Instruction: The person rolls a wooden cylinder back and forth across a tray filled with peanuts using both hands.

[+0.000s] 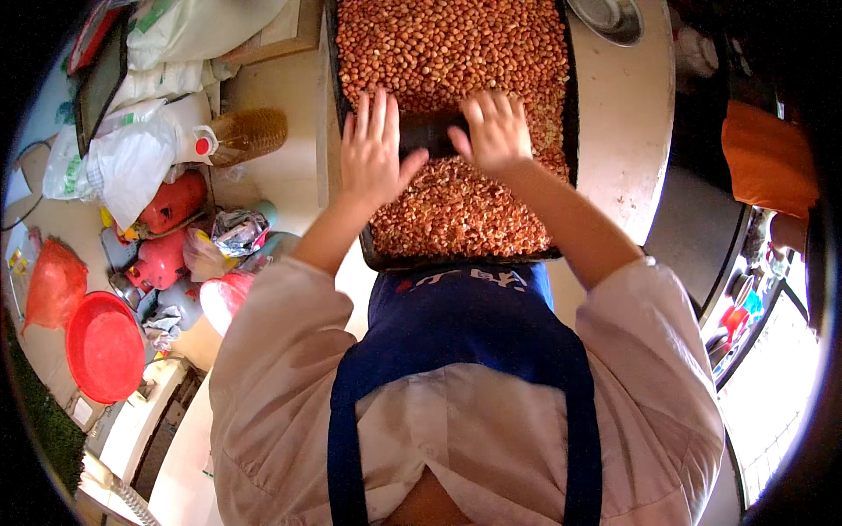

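A long black tray point(572, 96) lies in front of me, its near edge against my blue apron point(456, 311). Reddish-brown shelled peanuts point(452, 48) fill its far part. The near part holds broken, paler peanut pieces point(460, 219). My left hand point(375, 149) is flat over the peanuts on the left side, fingers stretched forward and thumb out. My right hand point(495, 131) is slightly blurred on the right side, fingers extended and thumb pointing inward. Between them shows a dark smooth patch point(427, 131); I cannot tell whether it is tray bottom or a separate flat piece.
The tray rests on a pale table point(623, 114), with a metal bowl point(614, 17) at the far right. On the left are an oil bottle point(250, 136), white plastic bags point(136, 158), red containers point(171, 202) and a red basin point(105, 346). An orange-brown sheet point(767, 158) hangs right.
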Motion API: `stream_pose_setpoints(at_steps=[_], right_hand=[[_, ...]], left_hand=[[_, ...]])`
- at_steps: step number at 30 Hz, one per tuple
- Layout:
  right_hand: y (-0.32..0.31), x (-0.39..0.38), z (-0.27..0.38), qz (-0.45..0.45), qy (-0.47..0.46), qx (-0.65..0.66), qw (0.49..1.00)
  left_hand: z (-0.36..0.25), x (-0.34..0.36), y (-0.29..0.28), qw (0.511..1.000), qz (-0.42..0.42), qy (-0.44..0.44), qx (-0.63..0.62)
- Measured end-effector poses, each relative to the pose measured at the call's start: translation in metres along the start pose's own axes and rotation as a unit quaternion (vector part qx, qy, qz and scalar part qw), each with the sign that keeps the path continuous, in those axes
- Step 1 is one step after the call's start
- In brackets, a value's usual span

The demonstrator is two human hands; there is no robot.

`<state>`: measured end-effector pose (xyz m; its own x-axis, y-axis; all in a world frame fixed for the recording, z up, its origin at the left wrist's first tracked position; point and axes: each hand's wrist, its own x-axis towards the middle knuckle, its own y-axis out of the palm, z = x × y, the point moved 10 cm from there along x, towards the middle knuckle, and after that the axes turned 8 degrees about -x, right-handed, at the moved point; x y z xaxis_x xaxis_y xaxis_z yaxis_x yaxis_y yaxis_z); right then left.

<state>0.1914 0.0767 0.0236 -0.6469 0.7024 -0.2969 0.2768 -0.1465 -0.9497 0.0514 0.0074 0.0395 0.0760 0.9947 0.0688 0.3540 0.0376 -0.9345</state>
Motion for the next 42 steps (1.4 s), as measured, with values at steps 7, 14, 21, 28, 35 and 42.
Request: stream_pose_setpoints(at_steps=[7,14,21,28,35,42], right_hand=[[-0.032,0.082,-0.037,-0.091,0.066,0.025,0.993],[-0.009,-0.01,0.012,-0.079,-0.039,0.026,0.996],[-0.026,-0.024,-0.027,-0.022,-0.031,0.072,0.997],[0.013,-0.093,-0.08,-0.239,0.004,0.073,0.968],[-0.05,0.038,-0.153,-0.34,0.076,0.066,0.935],[0.011,-0.071,-0.096,-0.226,0.028,0.074,0.971]], left_hand=[[0.061,0.075,-0.009,0.989,-0.133,-0.052,-0.027],[-0.016,-0.022,0.001,0.998,-0.017,0.011,0.055],[-0.038,0.012,0.005,0.996,0.083,-0.033,0.004],[-0.113,-0.009,0.064,0.999,-0.001,0.041,0.003],[-0.044,0.136,0.004,0.987,-0.152,-0.006,0.043],[-0.107,0.013,0.059,1.0,0.003,0.013,-0.005]])
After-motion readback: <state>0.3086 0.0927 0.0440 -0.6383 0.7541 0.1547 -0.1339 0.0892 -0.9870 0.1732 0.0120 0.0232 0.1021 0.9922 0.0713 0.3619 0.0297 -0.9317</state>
